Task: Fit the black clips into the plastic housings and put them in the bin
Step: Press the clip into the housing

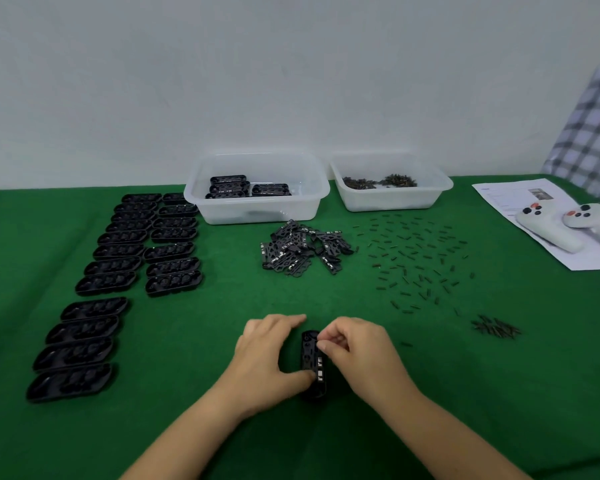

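A black plastic housing (311, 362) lies lengthwise on the green cloth at the near centre, a black clip with small white marks seated in it. My left hand (269, 355) grips the housing from its left side, thumb on its near end. My right hand (355, 351) has its fingertips pinched over the housing's right edge, on the clip. A heap of loose black clips (303, 247) lies further back. Two columns of empty housings (125, 268) run along the left. A clear bin (257, 199) at the back holds a few housings.
A second clear bin (392, 188) at the back right holds small dark parts. Several small dark pins (416, 258) are scattered on the cloth to the right, with a small pile (496, 328) nearer. Two white controllers (568, 225) rest on a paper sheet at far right.
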